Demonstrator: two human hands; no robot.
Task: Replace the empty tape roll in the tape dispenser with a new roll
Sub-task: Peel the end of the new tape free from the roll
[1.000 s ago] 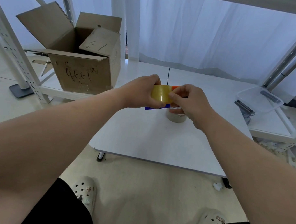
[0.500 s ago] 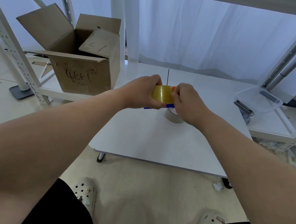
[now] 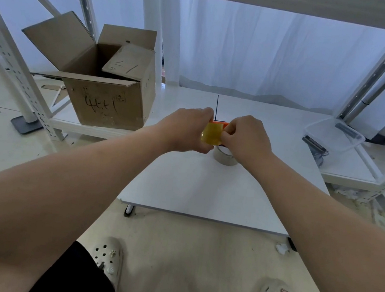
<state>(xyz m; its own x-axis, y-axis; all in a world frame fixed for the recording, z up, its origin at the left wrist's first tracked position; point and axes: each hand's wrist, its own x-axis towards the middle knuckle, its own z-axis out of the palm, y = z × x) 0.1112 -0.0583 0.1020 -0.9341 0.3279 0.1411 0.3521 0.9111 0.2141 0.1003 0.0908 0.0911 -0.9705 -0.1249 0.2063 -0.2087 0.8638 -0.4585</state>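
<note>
Sitting between both hands above the white table point(image 3: 205, 191), the yellowish translucent tape roll point(image 3: 211, 135) appears mounted on the orange plastic dispenser point(image 3: 218, 124); the left hand point(image 3: 188, 130) grips them, the right hand point(image 3: 246, 138) pinches the roll's edge. Threading probably remains; the pale empty roll point(image 3: 225, 158) lies beneath.

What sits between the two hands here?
In the head view, the yellow tape roll on the orange dispenser, gripped between the left hand and right hand.

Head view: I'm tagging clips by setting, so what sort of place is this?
Probably a storeroom or packing area: white slotted metal shelving, an open cardboard box and a low white table.
</note>
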